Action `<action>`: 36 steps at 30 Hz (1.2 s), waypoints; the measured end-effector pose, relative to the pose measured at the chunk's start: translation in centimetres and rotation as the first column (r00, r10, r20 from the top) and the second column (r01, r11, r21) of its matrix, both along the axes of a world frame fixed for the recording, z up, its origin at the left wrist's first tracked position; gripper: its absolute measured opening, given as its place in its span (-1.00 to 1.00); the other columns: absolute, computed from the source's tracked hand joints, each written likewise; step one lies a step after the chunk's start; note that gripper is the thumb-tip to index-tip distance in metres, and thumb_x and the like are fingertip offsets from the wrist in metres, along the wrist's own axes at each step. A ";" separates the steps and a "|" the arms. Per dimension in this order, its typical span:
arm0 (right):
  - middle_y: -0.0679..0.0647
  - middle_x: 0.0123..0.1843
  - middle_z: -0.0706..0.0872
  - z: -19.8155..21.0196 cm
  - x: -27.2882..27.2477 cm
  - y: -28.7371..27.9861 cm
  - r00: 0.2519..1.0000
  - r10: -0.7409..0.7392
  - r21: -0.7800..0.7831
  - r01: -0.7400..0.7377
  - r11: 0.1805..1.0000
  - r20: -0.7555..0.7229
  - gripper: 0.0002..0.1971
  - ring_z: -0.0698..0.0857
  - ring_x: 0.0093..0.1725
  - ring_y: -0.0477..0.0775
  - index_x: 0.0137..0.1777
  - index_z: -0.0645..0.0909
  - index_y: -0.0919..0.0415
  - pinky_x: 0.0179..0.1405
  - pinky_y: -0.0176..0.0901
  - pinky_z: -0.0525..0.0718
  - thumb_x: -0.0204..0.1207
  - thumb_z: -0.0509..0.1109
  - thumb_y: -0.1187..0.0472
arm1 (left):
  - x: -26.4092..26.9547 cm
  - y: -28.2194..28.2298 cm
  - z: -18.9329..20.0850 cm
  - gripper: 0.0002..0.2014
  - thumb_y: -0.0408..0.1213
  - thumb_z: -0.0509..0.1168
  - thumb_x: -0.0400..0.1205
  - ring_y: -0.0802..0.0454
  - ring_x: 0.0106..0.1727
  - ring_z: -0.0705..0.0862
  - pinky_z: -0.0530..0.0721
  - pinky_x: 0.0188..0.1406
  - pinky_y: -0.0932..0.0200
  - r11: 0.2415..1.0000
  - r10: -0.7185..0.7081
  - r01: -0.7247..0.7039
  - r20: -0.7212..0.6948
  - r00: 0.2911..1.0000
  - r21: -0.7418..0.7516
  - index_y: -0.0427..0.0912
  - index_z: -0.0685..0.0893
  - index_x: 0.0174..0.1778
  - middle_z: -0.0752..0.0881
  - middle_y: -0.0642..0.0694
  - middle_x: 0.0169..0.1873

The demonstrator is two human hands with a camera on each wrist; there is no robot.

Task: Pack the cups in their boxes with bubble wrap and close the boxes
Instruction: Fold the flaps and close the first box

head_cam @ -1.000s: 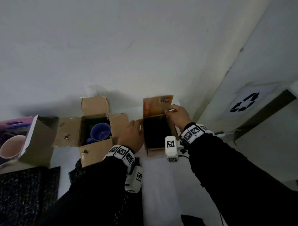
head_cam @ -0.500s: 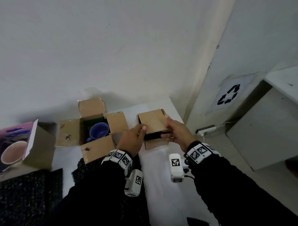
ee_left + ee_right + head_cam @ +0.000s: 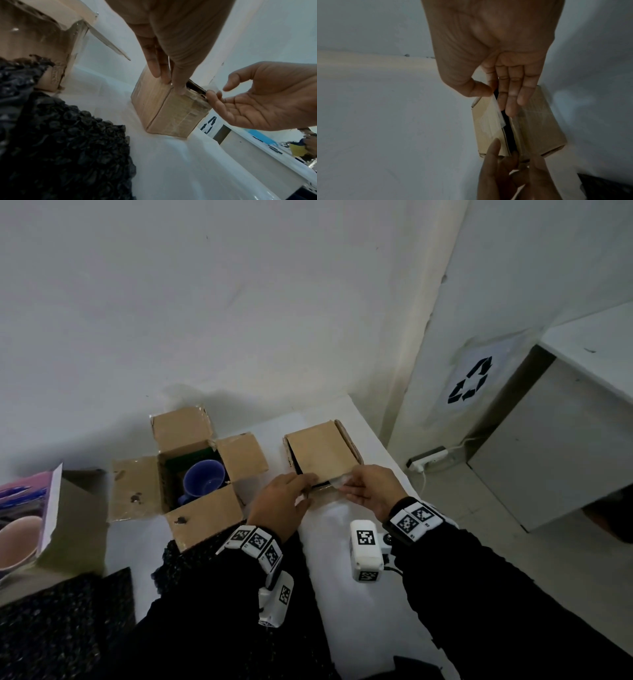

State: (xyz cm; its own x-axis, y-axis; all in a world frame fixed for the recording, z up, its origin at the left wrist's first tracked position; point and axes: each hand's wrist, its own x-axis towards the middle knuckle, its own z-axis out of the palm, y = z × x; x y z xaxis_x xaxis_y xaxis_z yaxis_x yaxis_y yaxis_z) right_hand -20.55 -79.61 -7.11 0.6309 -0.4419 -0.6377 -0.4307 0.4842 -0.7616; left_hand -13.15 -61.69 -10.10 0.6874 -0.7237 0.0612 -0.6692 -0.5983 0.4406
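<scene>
Your white table (image 3: 342,594) carries three boxes along the wall, with black bubble wrap (image 3: 61,628) spread over its near left part. The pink box (image 3: 51,508) lies on its side at the far left with a pink cup (image 3: 15,539) showing in its mouth. The open box (image 3: 191,470) stands in the middle, all four flaps spread, and a blue cup (image 3: 203,477) sits inside it. The small box (image 3: 322,453) is on the right, directly ahead of both your hands, its lid folded down almost flat with a dark slit left along the near edge. Your left hand (image 3: 281,505) is at the box's near left corner, straight fingers (image 3: 178,81) pressing on the top edge there, holding nothing. Your right hand (image 3: 370,491) is at the near right corner, thumb and forefinger pinching a clear strip of tape (image 3: 494,108) that hangs from the lid's front edge, the other fingers (image 3: 522,94) lying straight against the box's front. The two hands are near each other but apart.
</scene>
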 end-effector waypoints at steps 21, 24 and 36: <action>0.23 -0.30 0.68 -5.1 -1.4 0.8 0.995 -0.056 -0.348 0.083 0.934 0.086 -0.56 0.72 -0.27 0.21 -0.29 0.38 0.15 -0.17 0.11 0.73 0.26 0.69 0.29 | 0.9 -0.5 -1.5 -0.70 -0.10 0.53 0.41 0.15 -0.21 0.53 0.68 -0.36 0.11 0.977 0.033 -0.011 0.097 0.995 -0.212 -0.04 0.74 0.02 0.59 0.00 -0.09; 0.20 -0.34 0.69 -5.7 -1.6 0.8 0.992 -0.034 -0.428 0.082 0.900 0.119 -0.56 0.75 -0.33 0.13 -0.28 0.40 0.16 -0.13 0.22 0.76 0.23 0.71 0.20 | 1.2 -0.7 -1.7 -0.61 0.17 0.46 0.40 -0.02 0.05 0.52 0.60 -0.08 0.11 0.979 0.056 -0.021 0.166 0.984 -0.205 -0.03 0.74 -0.04 0.55 -0.08 0.10; 0.00 -0.40 0.61 -7.5 -2.1 -1.4 0.999 0.033 -0.709 -0.011 0.705 0.017 -0.41 0.56 -0.41 -0.02 -0.21 0.45 0.18 -0.31 -0.07 0.61 0.12 0.69 -0.21 | 1.4 -3.1 -2.4 -0.57 0.11 0.55 0.30 -0.16 0.15 0.44 0.32 0.14 0.16 0.976 0.178 -0.167 0.073 0.981 -0.143 -0.05 0.62 -0.08 0.51 -0.13 0.15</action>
